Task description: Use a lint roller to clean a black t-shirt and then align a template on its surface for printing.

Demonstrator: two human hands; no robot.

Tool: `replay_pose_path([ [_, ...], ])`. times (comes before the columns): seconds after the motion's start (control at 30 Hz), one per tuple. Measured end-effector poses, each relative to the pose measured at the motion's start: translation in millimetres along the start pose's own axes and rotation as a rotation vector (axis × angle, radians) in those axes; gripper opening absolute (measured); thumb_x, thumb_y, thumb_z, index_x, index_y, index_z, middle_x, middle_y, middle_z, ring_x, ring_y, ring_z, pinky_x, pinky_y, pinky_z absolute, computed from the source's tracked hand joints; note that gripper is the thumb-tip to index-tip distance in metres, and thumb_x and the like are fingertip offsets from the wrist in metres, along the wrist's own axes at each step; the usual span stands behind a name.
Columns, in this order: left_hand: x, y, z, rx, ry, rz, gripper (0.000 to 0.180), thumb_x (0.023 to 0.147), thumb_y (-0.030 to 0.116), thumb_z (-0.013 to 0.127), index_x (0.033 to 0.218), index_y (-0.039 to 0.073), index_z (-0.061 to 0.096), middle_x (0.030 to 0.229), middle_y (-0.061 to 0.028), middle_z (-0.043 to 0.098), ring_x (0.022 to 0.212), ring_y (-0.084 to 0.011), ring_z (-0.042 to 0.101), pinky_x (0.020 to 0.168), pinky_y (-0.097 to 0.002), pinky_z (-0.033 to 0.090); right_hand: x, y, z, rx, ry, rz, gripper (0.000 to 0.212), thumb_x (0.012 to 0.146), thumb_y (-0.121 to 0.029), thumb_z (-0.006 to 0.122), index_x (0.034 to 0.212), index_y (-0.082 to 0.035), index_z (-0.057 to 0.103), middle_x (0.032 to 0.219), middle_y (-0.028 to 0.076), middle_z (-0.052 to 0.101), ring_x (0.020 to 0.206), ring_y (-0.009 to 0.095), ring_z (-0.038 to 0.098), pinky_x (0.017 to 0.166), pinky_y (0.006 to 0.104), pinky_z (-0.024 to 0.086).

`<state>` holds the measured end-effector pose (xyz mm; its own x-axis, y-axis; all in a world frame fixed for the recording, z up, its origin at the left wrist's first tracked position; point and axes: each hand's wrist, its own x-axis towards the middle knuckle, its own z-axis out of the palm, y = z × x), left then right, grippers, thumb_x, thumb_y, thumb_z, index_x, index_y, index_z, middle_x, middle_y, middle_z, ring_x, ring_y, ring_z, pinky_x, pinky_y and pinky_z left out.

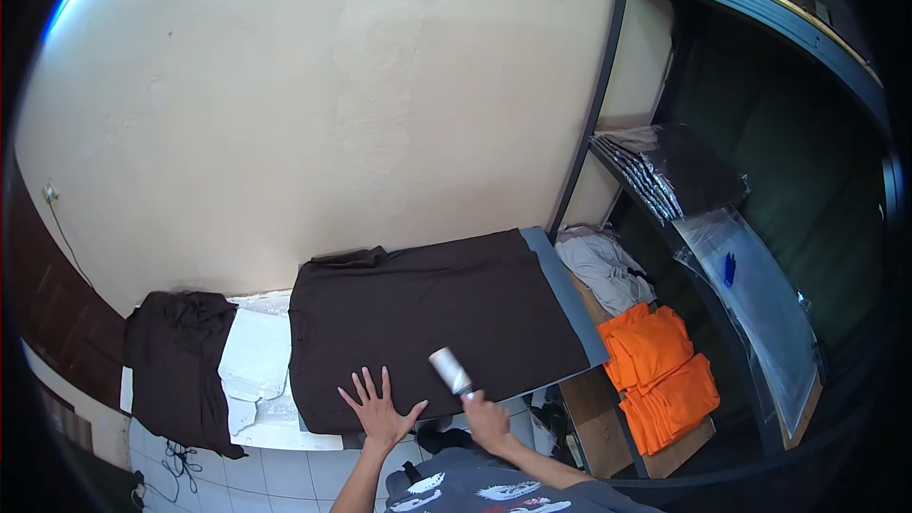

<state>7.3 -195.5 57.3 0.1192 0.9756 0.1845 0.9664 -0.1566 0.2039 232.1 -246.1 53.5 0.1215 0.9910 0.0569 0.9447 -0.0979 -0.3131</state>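
Observation:
A dark brown garment (427, 309) lies spread flat over a grey-blue board (562, 290), whose right end shows past the cloth. My left hand (378, 415) rests on the near edge of the garment with its fingers spread. In my right hand (485, 421) is the handle of a lint roller with a white sheet roll (449, 370). The roll is over the garment, near its front edge; whether it touches the cloth I cannot tell. The fingers of this hand are wrapped round the handle.
Left of the board lie a white cloth or paper (255, 355) and a crumpled dark garment (180, 361). On the right stands a shelf rack with folded orange clothes (655, 366), a grey cloth bundle (606, 266), plastic-wrapped dark packages (689, 171) and clear plastic sleeves (750, 271). A cable (180, 465) trails over the tiles.

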Motion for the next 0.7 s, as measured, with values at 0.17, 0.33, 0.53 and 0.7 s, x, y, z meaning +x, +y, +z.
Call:
replay_pose_path([
  [0.17, -3.7, 0.2, -0.7, 0.009, -0.012, 0.003, 0.116, 0.080, 0.087, 0.055, 0.163, 0.011, 0.028, 0.169, -0.0275, 0.013, 0.158, -0.0461, 0.005, 0.118, -0.0734, -0.008, 7.3, 7.9, 6.6, -0.116, 0.063, 0.045, 0.040, 0.106, -0.041, 0.052, 0.093, -0.004, 0.059, 0.066, 0.018, 0.071, 0.063, 0.038, 0.073, 0.060, 0.0521, 0.058],
  [0.33, -5.5, 0.2, -5.0, -0.012, -0.055, -0.010, 0.115, 0.081, 0.087, 0.054, 0.164, 0.012, 0.028, 0.169, -0.0274, 0.013, 0.158, -0.0464, 0.004, 0.118, -0.0736, -0.010, 32.0, 83.7, -10.2, -0.323, 0.167, 0.273, 0.041, 0.106, -0.042, 0.050, 0.092, -0.005, 0.060, 0.067, 0.014, 0.071, 0.064, 0.035, 0.074, 0.059, 0.0471, 0.060],
  [0.53, -8.5, -4.2, -5.0, -0.028, -0.063, -0.003, 0.116, 0.080, 0.089, 0.051, 0.163, 0.011, 0.028, 0.168, -0.0280, 0.014, 0.157, -0.0473, 0.005, 0.118, -0.0741, -0.010, 38.6, 221.9, -41.4, -0.442, 0.253, 0.583, 0.042, 0.109, -0.038, 0.045, 0.098, -0.002, 0.061, 0.076, 0.012, 0.074, 0.070, 0.032, 0.076, 0.062, 0.0450, 0.061],
  [0.7, -13.3, -10.7, -11.5, -0.009, -0.089, -0.013, 0.116, 0.081, 0.086, 0.054, 0.165, 0.013, 0.025, 0.169, -0.0275, 0.013, 0.158, -0.0468, 0.004, 0.119, -0.0731, -0.010, 25.7, 260.5, -95.5, -0.284, 0.254, 0.611, 0.043, 0.111, -0.034, 0.040, 0.101, 0.004, 0.059, 0.087, 0.024, 0.072, 0.082, 0.041, 0.074, 0.072, 0.0514, 0.059],
])
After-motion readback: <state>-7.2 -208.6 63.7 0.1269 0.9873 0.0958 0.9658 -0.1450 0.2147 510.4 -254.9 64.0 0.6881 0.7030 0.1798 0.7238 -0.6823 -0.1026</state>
